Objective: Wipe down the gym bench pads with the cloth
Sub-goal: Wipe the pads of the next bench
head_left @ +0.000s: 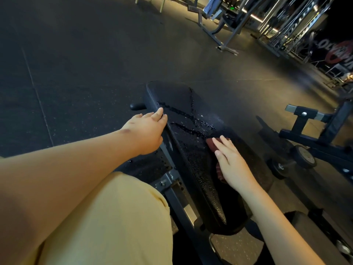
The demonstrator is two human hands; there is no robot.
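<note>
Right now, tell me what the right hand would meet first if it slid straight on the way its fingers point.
The right hand, flat on the cloth, points up the bench pad; it would likely meet the wet streaks of droplets first.

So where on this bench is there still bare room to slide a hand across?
The pad is free at its far end, beyond the wet streaks, and at its narrow near end below the right hand. The middle is crowded: the left hand rests on the left edge and the right hand presses the cloth flat.
</note>
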